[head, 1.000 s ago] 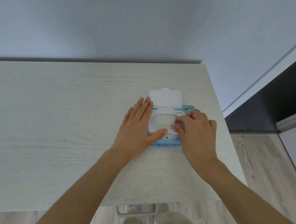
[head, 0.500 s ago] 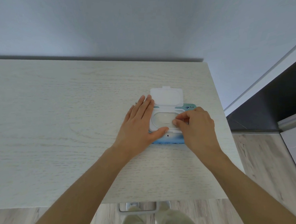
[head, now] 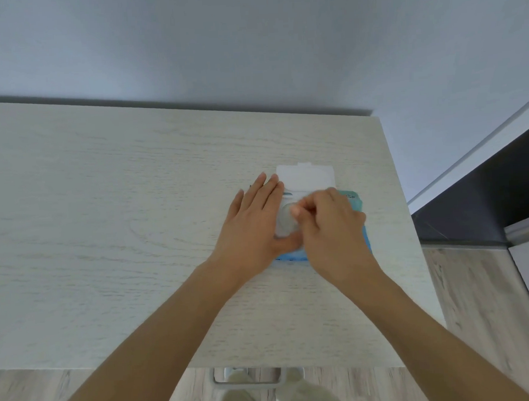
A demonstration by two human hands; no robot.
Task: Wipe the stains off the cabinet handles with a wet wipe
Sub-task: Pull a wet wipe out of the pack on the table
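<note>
Pale wood-grain counter (head: 105, 224), matte laminate look, square front edge, set against a plain grey-white wall (head: 248, 41). Soft blue-and-teal wet wipe pack (head: 356, 201) lies flat near the counter's right end; its rigid white plastic lid (head: 306, 177) is flipped open toward the wall, rounded rectangle with a small tab. Left hand (head: 255, 222) lies flat on the pack's left side, fingers straight and together, thumb pressed along the near edge of the white oval dispenser frame. Right hand (head: 332, 224) sits over the opening, fingers curled inward with fingertips bunched; it appears to pinch a bit of wipe, though motion blur leaves that uncertain. A metal cabinet handle (head: 246, 380), rounded bar shape, shows just below the counter's front edge. Light plank floor (head: 476, 296) to the right, beside a dark panel (head: 487, 201).
</note>
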